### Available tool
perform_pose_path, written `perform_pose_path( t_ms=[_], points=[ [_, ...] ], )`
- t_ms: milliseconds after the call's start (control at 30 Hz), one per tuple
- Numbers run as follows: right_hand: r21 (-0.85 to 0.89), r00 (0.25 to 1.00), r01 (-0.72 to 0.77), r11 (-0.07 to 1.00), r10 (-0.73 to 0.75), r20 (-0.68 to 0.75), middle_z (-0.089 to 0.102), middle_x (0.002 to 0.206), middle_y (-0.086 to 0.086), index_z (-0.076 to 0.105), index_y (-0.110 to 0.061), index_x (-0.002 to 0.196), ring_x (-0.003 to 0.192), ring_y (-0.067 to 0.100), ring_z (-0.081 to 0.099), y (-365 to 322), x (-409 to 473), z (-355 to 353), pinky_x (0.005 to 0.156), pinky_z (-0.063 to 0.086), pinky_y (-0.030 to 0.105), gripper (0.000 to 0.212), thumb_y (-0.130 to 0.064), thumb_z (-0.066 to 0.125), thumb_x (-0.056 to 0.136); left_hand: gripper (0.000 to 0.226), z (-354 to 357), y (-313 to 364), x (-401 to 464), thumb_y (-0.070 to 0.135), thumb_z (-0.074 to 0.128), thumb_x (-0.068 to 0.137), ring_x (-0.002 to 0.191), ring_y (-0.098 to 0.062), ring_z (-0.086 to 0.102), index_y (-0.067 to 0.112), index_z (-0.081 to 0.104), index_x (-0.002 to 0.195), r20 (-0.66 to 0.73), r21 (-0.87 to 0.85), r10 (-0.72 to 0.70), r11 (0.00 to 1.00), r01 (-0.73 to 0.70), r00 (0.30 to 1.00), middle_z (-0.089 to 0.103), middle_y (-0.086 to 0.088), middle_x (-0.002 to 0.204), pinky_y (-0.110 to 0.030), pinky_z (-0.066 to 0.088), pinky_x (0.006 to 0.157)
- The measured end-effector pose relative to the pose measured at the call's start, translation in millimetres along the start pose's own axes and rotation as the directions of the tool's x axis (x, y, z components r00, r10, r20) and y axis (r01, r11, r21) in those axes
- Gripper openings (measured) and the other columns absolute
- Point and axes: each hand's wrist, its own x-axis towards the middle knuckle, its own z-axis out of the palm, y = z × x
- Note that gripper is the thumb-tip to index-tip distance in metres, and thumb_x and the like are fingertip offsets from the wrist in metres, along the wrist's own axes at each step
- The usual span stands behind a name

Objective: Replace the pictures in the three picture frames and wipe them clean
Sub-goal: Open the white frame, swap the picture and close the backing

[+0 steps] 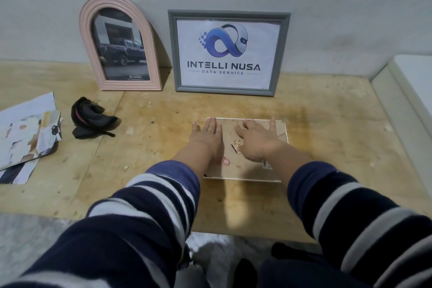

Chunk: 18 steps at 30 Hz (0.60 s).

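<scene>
Pressing flat, left hand (pixel 208 134) and right hand (pixel 256 139) touch face-down frame (pixel 245 170)

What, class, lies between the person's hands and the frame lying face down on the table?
Nothing visible: the left hand and right hand already rest flat on the back of the face-down frame, fingers straight. The black cloth lies apart, to the left.

Face-down frame (pixel 245 168) near grey frame (pixel 228 52): back partly hidden under both hands; barcode label (pixel 264 163) too small to read.
</scene>
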Motion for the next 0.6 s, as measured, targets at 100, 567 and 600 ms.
perform_pose_path(
  t_ms=[100,567,600],
  points=[
    [0.086,0.999,-0.017,0.996,0.019,-0.027,-0.004,0.163,-0.004,0.005,-0.033,0.154,0.149,0.017,-0.009,1,-6,14,0.112,-0.015,0.062,0.060,-0.032,0.034,0.102,0.114,2,-1,-2,0.066,0.053,0.084,0.146,-0.024,-0.020,0.007,-0.020,0.149,-0.001,-0.020,0.000,1.000,0.000,1.000,-0.026,-0.010,0.157,-0.059,-0.008,0.115],
    [-0.016,0.830,0.265,0.964,-0.237,-0.505,0.058,0.135,0.013,0.066,-0.013,0.122,0.128,0.030,0.053,-6,-72,106,0.103,0.041,0.058,0.048,-0.041,0.048,0.087,0.089,47,-2,-41,0.065,0.031,0.093,0.145,-0.022,-0.024,0.016,-0.012,0.153,-0.223,-0.235,-0.134,0.969,0.081,0.965,-0.023,-0.001,0.159,-0.066,-0.009,0.112],
    [-0.019,0.821,0.273,0.962,-0.244,-0.517,0.059,0.133,0.013,0.066,-0.013,0.118,0.128,0.030,0.053,-6,-72,107,0.102,0.042,0.058,0.044,-0.039,0.049,0.087,0.085,50,0,-42,0.064,0.029,0.094,0.145,-0.023,-0.025,0.018,-0.011,0.153,-0.205,-0.265,-0.145,0.960,0.087,0.968,-0.022,0.001,0.159,-0.067,-0.009,0.111]
  ],
)
